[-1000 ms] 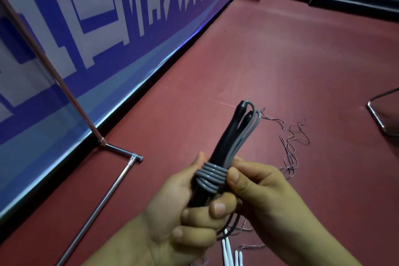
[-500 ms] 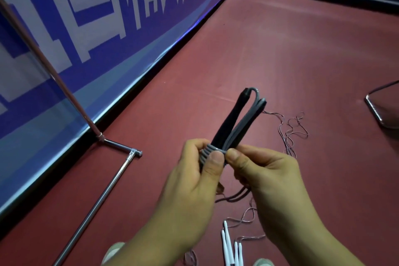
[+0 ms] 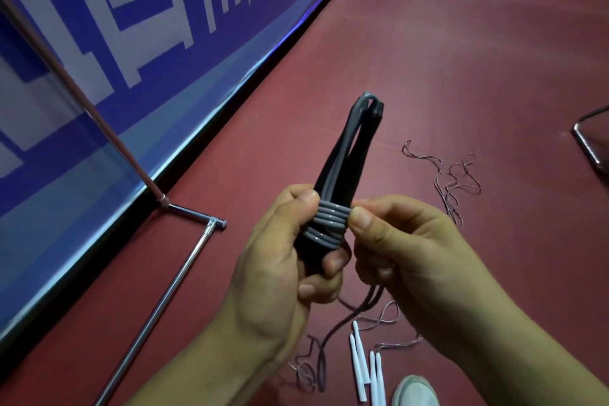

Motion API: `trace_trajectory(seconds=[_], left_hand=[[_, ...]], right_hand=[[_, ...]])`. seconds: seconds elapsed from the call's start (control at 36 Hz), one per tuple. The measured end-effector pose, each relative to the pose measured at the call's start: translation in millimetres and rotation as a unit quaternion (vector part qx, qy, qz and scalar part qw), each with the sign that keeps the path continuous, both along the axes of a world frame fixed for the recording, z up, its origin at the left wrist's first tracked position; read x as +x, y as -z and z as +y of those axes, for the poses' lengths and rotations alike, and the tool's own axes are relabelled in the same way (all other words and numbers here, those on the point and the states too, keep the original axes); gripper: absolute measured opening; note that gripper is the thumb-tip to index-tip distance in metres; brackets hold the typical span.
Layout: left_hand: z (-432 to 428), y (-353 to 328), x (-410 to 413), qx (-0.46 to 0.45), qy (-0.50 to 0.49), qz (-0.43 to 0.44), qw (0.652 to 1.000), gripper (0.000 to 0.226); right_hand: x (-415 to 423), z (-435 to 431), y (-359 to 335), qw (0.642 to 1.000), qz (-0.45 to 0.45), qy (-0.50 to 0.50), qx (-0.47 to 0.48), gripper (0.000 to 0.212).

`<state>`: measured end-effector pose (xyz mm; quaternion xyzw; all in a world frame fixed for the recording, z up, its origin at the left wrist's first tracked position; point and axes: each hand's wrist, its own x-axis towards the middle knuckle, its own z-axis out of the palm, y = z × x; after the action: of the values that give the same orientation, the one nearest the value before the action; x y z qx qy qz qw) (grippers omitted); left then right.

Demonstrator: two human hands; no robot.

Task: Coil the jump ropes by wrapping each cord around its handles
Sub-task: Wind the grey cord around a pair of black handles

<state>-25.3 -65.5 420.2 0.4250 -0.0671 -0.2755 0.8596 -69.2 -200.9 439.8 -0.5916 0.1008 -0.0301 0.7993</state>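
Fingers [image 3: 332, 263] of the left hand [image 3: 270, 273] curl round the black handles [image 3: 362, 148] to steady them, while the right hand [image 3: 412, 257] pinches the grey cord [image 3: 329, 222] wound across those handles, likely to hold the turns tight.

The blue banner [image 3: 184, 82] running along the left edge of the red floor [image 3: 461, 76] carries a row of large white block characters [image 3: 127, 66]. They look like Chinese script. The top edge of the view cuts off their upper parts, and they are seen at a steep slant, so only lower strokes and fragments show. No character can be read whole, and no word, number or brand can be made out.
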Motion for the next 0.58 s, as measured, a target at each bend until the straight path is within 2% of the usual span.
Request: trace_trajectory(seconds=[0.06, 0.14, 0.31, 0.42, 0.58], left_hand=[[0, 0, 0, -0.004, 0.015, 0.024, 1.000, 0.037], [0, 0, 1, -0.005, 0.049, 0.064, 0.997, 0.031], [-1, 0, 5, 0.022, 0.124, 0.102, 0.987, 0.033], [-1, 3, 5, 0.000, 0.174, 0.073, 0.982, 0.037], [0, 1, 8, -0.022, 0.263, 0.105, 0.959, 0.040]], right_hand=[[0, -3, 0, 1.000, -0.002, -0.015, -0.009, 0.018], [0, -9, -1, 0.999, -0.012, -0.034, 0.002, 0.013], [0, -21, -2, 0.995, -0.043, -0.045, -0.082, 0.011], [0, -29, -4, 0.989, -0.037, -0.064, -0.126, 0.043], [-1, -33, -7, 0.978, -0.068, -0.111, -0.160, 0.056]])
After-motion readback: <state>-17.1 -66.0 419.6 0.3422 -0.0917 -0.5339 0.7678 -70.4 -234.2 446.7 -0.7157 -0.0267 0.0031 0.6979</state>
